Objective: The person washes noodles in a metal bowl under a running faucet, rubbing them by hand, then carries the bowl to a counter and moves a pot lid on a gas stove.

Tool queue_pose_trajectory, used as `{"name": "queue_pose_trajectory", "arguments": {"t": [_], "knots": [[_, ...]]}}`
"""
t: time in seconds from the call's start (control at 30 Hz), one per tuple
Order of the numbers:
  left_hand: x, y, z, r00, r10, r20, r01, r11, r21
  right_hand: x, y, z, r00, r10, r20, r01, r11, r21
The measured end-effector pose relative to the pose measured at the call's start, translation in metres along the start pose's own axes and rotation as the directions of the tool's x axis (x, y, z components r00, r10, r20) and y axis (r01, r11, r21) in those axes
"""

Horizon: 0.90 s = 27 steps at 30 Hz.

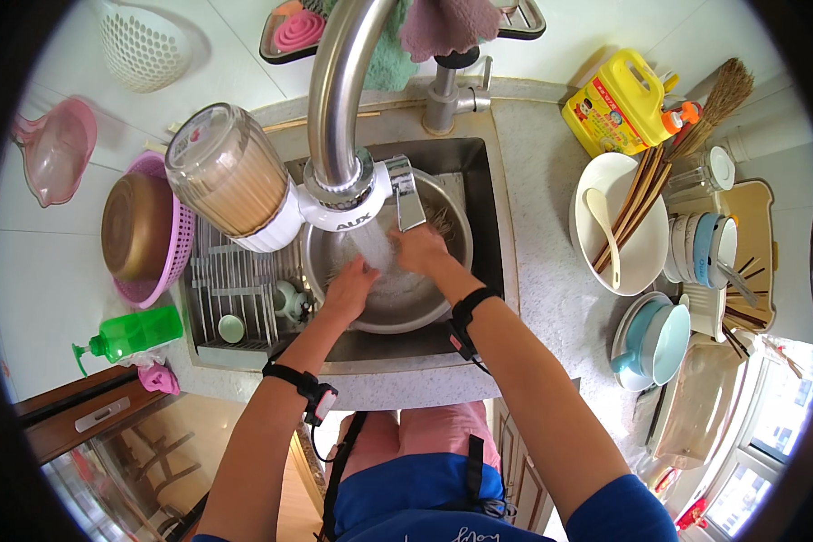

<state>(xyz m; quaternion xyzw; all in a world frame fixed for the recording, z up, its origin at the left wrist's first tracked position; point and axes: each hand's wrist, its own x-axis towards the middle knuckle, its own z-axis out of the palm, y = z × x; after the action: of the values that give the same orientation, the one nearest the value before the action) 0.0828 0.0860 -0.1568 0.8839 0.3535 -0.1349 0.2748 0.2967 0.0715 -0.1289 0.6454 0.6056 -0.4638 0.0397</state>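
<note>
A metal basin point(457, 284) sits in the stainless steel sink point(491, 223), with water in it. From the faucet point(339, 88), fitted with an AUX water filter point(237, 183), a water stream point(372, 247) runs into the basin. My left hand point(349, 291) reaches over the basin's near left side, its fingertips beside the stream. My right hand point(421, 249) is on the stream's other side, just below the filter's chrome lever point(408, 200) in the picture; whether they touch is unclear. Thin brownish strands point(442, 220) lie beyond my right hand. The fingers are partly hidden, and I cannot tell whether either hand holds anything.
Left of the basin stands a drying rack point(234, 298) with a small cup point(231, 328). A green pump bottle point(139, 333) and a purple colander point(179, 251) flank the sink. Rightward are a yellow detergent jug point(606, 101), a white bowl point(586, 210) with chopsticks, and stacked blue bowls point(667, 345).
</note>
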Motion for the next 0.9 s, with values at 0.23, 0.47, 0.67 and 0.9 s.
{"name": "queue_pose_trajectory", "arguments": {"t": [0.23,0.47,0.67,0.9], "knots": [[0.002,0.009,0.006,0.991,0.096,-0.098,-0.084,0.989,0.123,0.002,0.017,0.035,0.773,0.346,-0.531,-0.392,0.919,0.027],[-0.002,0.007,0.014,0.993,0.097,-0.068,-0.091,0.991,0.096,0.009,0.038,0.025,0.979,0.138,-0.150,-0.134,0.990,0.033],[-0.005,0.014,0.001,0.992,0.096,-0.079,-0.107,0.985,-0.136,0.011,0.048,0.026,0.977,0.139,-0.160,-0.121,0.986,0.117],[-0.032,0.009,-0.033,0.989,0.094,-0.110,-0.110,0.983,-0.149,-0.024,0.019,-0.045,0.454,0.241,-0.858,0.341,0.842,0.418]]}}
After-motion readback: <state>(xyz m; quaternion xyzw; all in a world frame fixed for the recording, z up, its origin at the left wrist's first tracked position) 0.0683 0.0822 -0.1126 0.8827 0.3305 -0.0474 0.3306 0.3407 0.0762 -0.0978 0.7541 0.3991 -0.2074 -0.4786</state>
